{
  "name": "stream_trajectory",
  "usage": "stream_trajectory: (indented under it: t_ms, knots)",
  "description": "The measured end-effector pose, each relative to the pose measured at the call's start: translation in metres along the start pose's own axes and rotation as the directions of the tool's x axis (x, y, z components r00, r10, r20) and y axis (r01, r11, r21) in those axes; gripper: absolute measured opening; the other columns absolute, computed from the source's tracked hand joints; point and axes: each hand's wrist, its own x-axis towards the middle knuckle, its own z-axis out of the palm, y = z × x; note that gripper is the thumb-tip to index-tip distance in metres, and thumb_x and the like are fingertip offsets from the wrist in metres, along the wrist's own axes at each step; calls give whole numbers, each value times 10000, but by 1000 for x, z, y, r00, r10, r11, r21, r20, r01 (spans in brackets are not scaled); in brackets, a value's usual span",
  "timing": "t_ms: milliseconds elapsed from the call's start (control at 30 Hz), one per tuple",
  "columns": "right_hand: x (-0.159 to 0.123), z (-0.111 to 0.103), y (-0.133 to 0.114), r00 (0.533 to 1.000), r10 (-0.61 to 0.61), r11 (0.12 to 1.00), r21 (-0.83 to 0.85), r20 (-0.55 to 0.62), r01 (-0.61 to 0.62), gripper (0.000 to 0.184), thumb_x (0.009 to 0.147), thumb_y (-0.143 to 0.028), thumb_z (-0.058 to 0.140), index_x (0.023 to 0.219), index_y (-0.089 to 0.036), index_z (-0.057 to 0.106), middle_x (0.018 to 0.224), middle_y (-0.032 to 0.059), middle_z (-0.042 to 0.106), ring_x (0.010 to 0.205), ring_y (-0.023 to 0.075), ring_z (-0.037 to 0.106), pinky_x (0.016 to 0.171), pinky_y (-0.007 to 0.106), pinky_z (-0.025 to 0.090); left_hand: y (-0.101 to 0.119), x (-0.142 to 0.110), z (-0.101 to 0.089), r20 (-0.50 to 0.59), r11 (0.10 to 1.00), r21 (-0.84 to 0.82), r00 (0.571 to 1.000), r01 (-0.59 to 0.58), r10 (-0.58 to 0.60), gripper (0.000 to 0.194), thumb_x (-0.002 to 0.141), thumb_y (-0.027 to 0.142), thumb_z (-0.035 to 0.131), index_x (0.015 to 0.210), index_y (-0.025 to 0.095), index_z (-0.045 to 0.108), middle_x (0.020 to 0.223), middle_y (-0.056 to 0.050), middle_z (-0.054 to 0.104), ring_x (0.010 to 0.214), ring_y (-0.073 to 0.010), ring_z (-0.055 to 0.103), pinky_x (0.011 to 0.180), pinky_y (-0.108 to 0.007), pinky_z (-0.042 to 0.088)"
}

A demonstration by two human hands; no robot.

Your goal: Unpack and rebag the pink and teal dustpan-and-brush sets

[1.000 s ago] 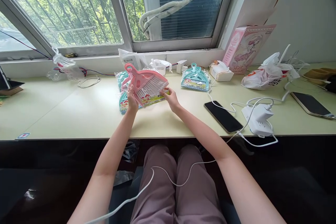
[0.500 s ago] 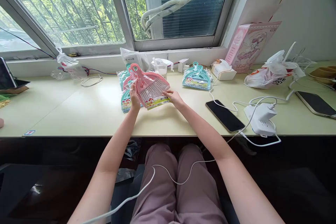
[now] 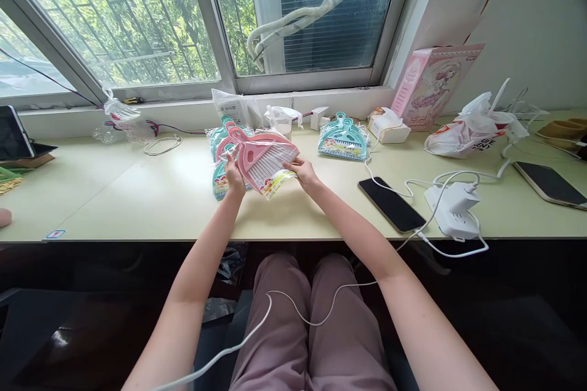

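Beneath window [image 3: 151, 30]: holding pink dustpan-and-brush set [image 3: 266, 162] above pale desk [image 3: 137, 201], curling fingers of left hand [image 3: 235, 178] round left side, pinching right edge with fingers of right hand [image 3: 304, 171]. Around set: clear plastic wrapper [image 3: 269, 192]. Beyond, to right: tissue box [image 3: 389, 134] with tissue [image 3: 389, 115] poking out.

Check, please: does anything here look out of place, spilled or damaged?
A white cable trails loosely across the person's lap, an odd place because it might snag. The left hand and right hand hold the pink dustpan tilted; no spill or clear damage shows.
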Motion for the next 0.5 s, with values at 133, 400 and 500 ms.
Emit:
stream_trajectory:
  t_ms: [133, 400, 500]
  knots:
    - [-3, 5, -2, 998, -8, 999, -39, 66, 10, 457, 428, -302, 980, 795, -154, 751, 743, 39, 755, 725, 200, 709, 744, 337, 555, 8, -4, 1, -178, 994, 68, 980, -80, 91, 489, 1064, 449, 297, 1421, 198, 519, 1337, -149, 647, 1222, -209, 652, 1043, -369, 522]
    - [-9, 0, -18, 987, -44, 996, -72, 155, 55, 461, 386, -309, 950, 800, -176, 797, 779, 47, 778, 710, 203, 693, 696, 323, 528, 72, -18, -15, 75, 504, 709, 764, -493, 641, 663, 996, 527, 433, 1578, 230, 319, 1595, -159, 407, 1500, -283, 365, 1213, -498, 316]
    - [-10, 0, -20, 980, -30, 993, -106, 195, 51, 439, 377, -313, 944, 771, -179, 802, 767, 42, 778, 700, 198, 685, 686, 317, 530, 103, -3, -16, 395, 269, 810, 824, -521, 406, 656, 877, 597, 627, 1404, 210, 582, 1289, -128, 688, 1286, -328, 594, 1114, -494, 436]
